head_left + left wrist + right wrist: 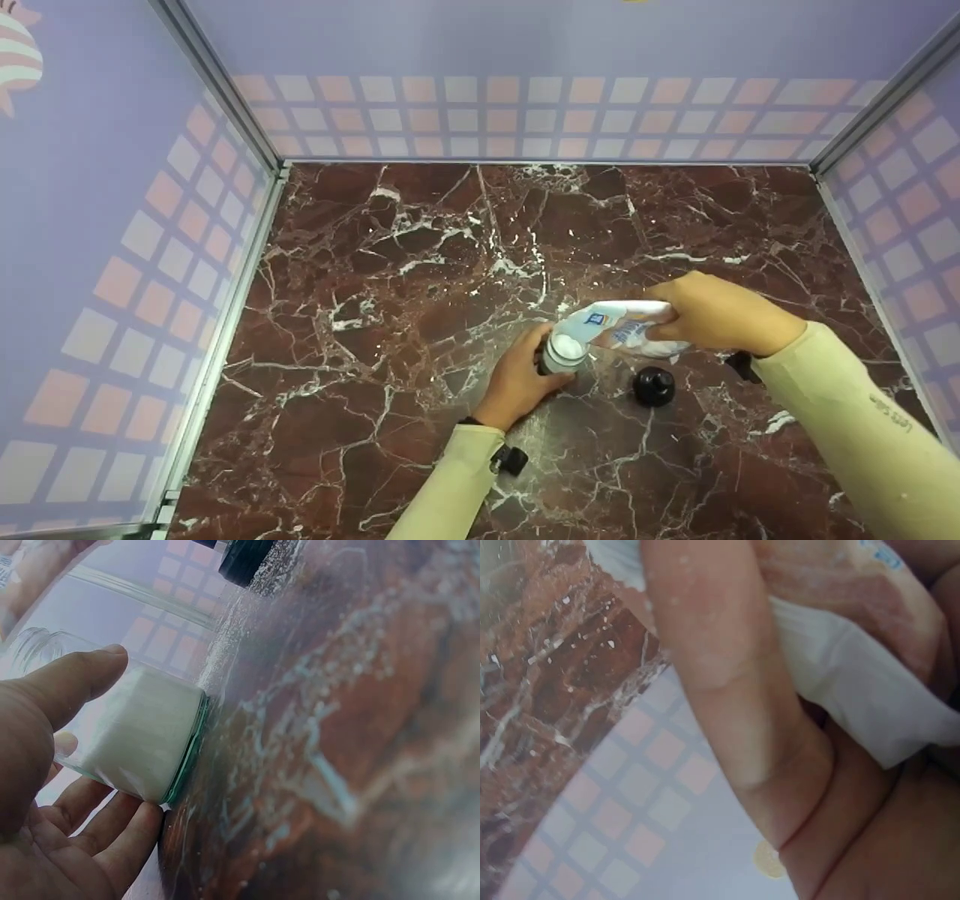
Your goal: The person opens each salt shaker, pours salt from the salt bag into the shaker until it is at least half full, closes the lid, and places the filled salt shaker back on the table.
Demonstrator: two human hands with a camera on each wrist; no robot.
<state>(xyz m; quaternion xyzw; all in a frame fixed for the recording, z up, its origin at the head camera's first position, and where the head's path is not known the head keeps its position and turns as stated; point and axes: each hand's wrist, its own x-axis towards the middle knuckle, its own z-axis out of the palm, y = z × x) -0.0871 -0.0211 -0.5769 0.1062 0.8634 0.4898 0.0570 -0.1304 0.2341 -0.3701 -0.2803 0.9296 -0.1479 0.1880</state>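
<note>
My left hand [517,379] grips a clear glass jar [561,363] that stands on the table, fingers and thumb around its sides. White powder [142,739] fills much of the jar in the left wrist view, and white shows at its mouth from above. My right hand [709,315] holds a soft white and clear printed packet [615,322], tilted with its narrow end at the jar's mouth. In the right wrist view the packet [855,667] is crumpled between the fingers [712,630]. Whether powder is falling cannot be made out.
A black knobbed lid [654,387] lies right of the jar, below the packet. White specks are scattered over the dark red marbled table [360,435], mostly beyond the jar. Lilac checked panels [480,112] close off the back and both sides.
</note>
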